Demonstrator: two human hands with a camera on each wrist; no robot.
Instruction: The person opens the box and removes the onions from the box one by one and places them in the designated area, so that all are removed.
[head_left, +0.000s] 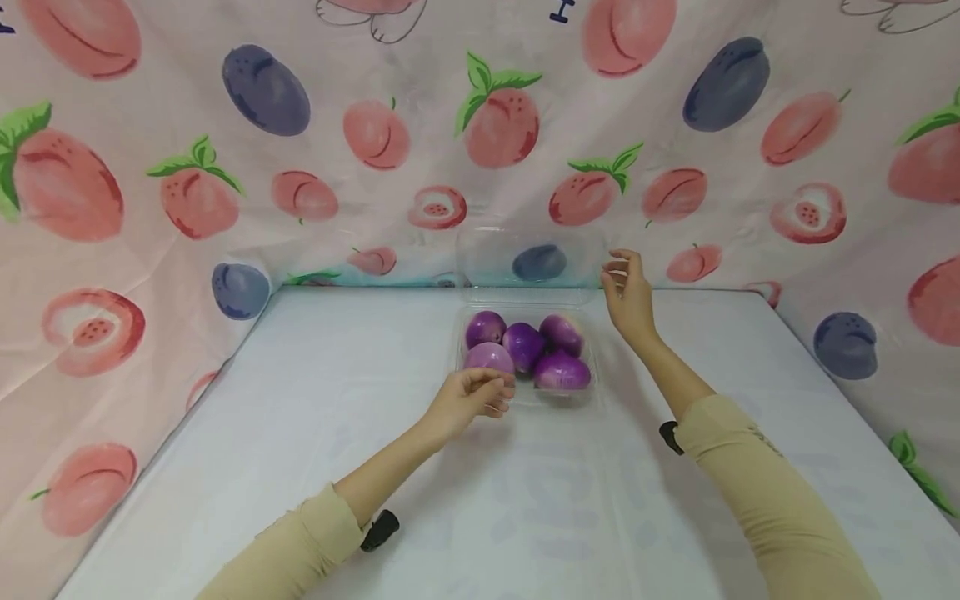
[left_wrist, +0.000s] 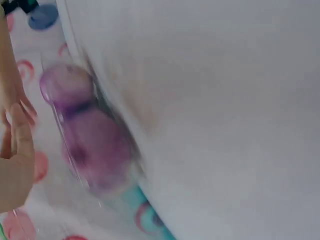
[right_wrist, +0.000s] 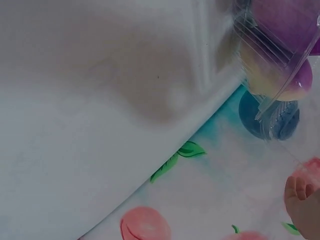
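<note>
A clear plastic clamshell box (head_left: 528, 402) stands on the table, its transparent lid (head_left: 491, 258) swung up at the back. Inside sit several glossy purple onions (head_left: 562, 372), some paler toward one end. My left hand (head_left: 468, 400) is at the box's front left corner, fingers loosely bent, overlapping the nearest onion in the head view. Raised beside the lid's right edge, my right hand (head_left: 630, 300) has relaxed, slightly bent fingers and nothing visible in them. In the left wrist view the onions (left_wrist: 97, 145) are blurred; the right wrist view has the box's ribbed side (right_wrist: 267, 42).
A white cover lies over the table (head_left: 337, 358). Behind and at both sides hangs a pale cloth (head_left: 420, 100) printed with peaches and dark blue fruits. Black wrist devices (head_left: 381, 531) sit at both beige sleeves (head_left: 757, 483).
</note>
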